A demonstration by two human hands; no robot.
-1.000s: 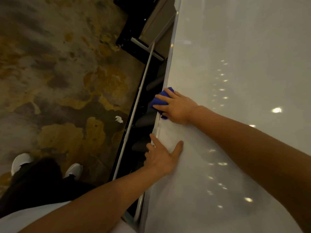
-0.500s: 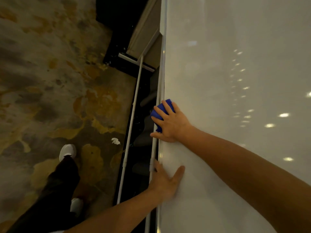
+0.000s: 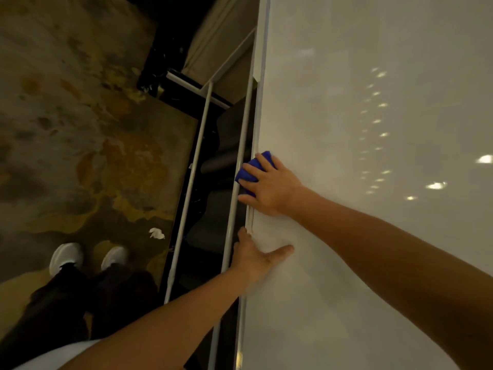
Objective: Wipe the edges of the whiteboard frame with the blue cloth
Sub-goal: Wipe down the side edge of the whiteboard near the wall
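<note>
The person stands close against the whiteboard [image 3: 373, 182], looking down along its left side. The right hand [image 3: 269, 188] lies flat on the board right at the frame edge [image 3: 256, 145], fingers [image 3: 249, 182] spread and pressing the blue cloth [image 3: 253, 166] against it — the cloth bunches under the fingers and peeps out beyond them, its outer corner reaching just over the pale rim. Only that upper part of the cloth shows; the rest is hidden beneath the palm.

Lower down the same edge, the left hand [image 3: 256, 256] braces the board. Its thumb [image 3: 280, 251] stretches out across the white surface while the other fingers curl around the frame edge, out of sight behind it, so how tightly they grip I cannot tell. It holds no cloth. The two hands are near each other but apart, with a short bare run of frame between them.

Beside the frame run two thin pale metal rails [image 3: 192, 193] of the stand, dark space between them. On the mottled brown and ochre floor [image 3: 80, 129] lies a small crumpled white scrap [image 3: 156, 233], near the rails. The person's white shoes [image 3: 88, 256] show beneath dark trousers [image 3: 66, 303]. Small bright ceiling lights reflect on the glossy board.
</note>
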